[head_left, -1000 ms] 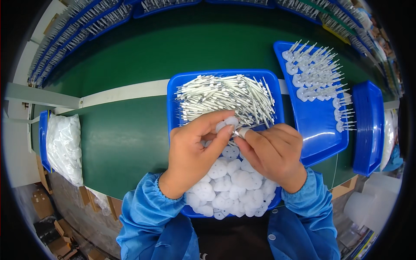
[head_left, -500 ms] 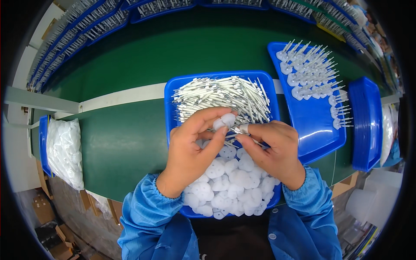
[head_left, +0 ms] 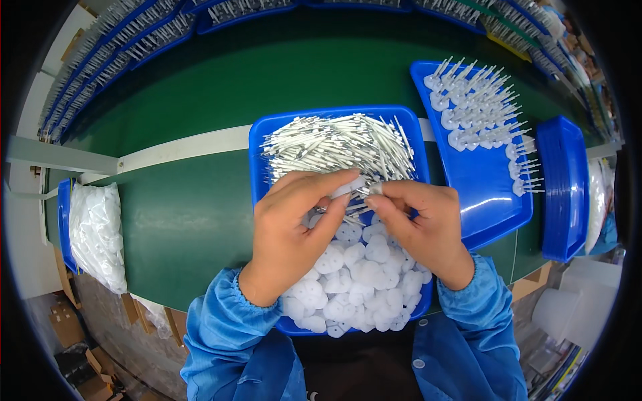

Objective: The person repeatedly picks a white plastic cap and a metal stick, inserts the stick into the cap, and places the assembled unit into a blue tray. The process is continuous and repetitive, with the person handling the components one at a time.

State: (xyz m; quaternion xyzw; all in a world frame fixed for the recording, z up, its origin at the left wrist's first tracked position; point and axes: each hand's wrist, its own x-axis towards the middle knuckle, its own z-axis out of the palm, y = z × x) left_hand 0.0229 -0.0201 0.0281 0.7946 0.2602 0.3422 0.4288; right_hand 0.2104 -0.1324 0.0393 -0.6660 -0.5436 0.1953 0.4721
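My left hand [head_left: 284, 224] pinches a translucent white plastic disc [head_left: 350, 186] between thumb and fingers. Close against its edge, my right hand [head_left: 428, 220] grips a thin white rod with a metallic end [head_left: 365, 191], mostly covered by the fingertips. Whether the rod sits inside the disc's hole cannot be made out. Both hands hover over a blue tray [head_left: 256, 154]. Loose white rods [head_left: 334, 144] fill its far half, and a heap of white discs [head_left: 361, 281] fills the near half.
At the right a blue tray [head_left: 491, 207] carries rows of discs with upright rods [head_left: 475, 107]. Beside it stand stacked blue trays [head_left: 565, 194]. A bag of white parts [head_left: 97, 234] lies at the left. More filled trays [head_left: 247, 12] line the green table's [head_left: 194, 214] far edge.
The disc in my left hand has turned from face-on to nearly edge-on. My two hands' fingertips have come closer together around the disc and rod.
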